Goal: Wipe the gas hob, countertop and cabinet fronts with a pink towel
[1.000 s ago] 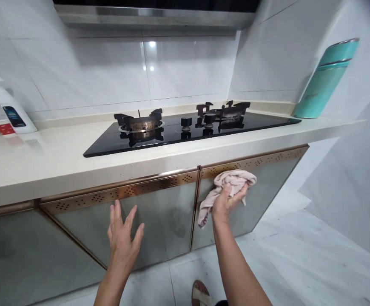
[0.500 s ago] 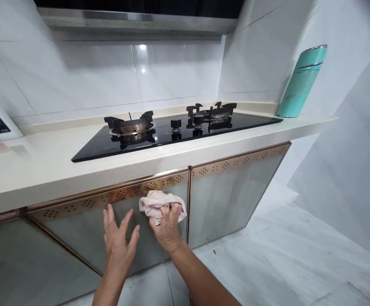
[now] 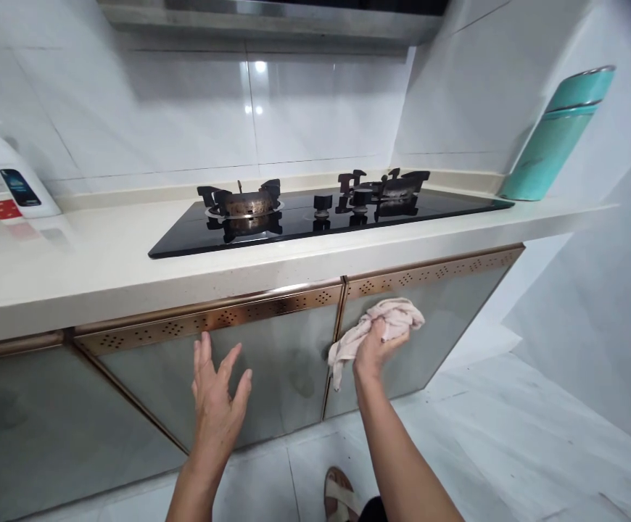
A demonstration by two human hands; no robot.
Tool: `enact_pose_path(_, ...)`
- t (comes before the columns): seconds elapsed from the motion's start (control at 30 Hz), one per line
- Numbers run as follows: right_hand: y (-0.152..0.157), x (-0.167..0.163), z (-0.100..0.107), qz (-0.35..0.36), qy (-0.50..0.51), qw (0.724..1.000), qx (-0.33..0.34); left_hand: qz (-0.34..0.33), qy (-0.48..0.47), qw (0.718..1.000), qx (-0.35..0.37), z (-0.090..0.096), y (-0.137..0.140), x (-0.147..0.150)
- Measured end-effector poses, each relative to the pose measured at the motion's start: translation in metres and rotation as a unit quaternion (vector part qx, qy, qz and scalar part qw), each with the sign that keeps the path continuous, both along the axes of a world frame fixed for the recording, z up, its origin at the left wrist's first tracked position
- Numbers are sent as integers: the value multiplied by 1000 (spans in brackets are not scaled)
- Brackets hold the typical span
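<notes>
A bunched pale pink cloth (image 3: 394,313) is gripped in my right hand (image 3: 373,353), in front of the upper left part of the right cabinet door (image 3: 435,333). One end of the cloth hangs down past the seam between the doors. My left hand (image 3: 218,395) holds nothing; its fingers are spread and point up at the middle cabinet door (image 3: 277,370). Its fingertips are by the lower edge of the perforated copper-coloured strip (image 3: 185,326). Whether they touch the door I cannot tell.
Above the doors runs a pale countertop (image 3: 98,272) with a black gas hob (image 3: 294,230). A turquoise container (image 3: 558,138) leans at the right; a white spray bottle (image 3: 22,181) and a red-and-white cup (image 3: 1,206) stand left. A sandalled foot (image 3: 340,493) is on the tiled floor.
My right hand has carried the cloth rightward from the middle door to the right door. My left hand keeps its spread pose near the strip. The view has shifted slightly, and a foot now shows.
</notes>
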State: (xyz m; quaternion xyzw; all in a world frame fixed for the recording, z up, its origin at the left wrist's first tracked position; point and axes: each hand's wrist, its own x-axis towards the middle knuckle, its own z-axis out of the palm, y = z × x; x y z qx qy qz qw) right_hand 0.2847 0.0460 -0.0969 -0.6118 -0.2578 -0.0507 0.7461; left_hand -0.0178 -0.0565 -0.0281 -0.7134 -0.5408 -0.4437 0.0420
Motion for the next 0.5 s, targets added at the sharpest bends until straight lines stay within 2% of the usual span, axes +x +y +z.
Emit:
enact_pose_path(0.13, -2, -51, -31, 12, 75, 997, -26, -12, 10, 1000, 7, -3, 5, 2)
enact_pose_path(0.3, -29, -142, -48, 107, 71, 991, -47, 1, 1, 1000, 28, -1, 2, 11)
enact_pose_path(0.4, -50, -181, -48, 214, -4, 976, -43, 6, 5, 1000, 21, 1, -1, 10)
enact_pose_path(0.5, -61, -194, -40, 297, -140, 944, -35, 1, 16, 1000, 16, 1, -2, 4)
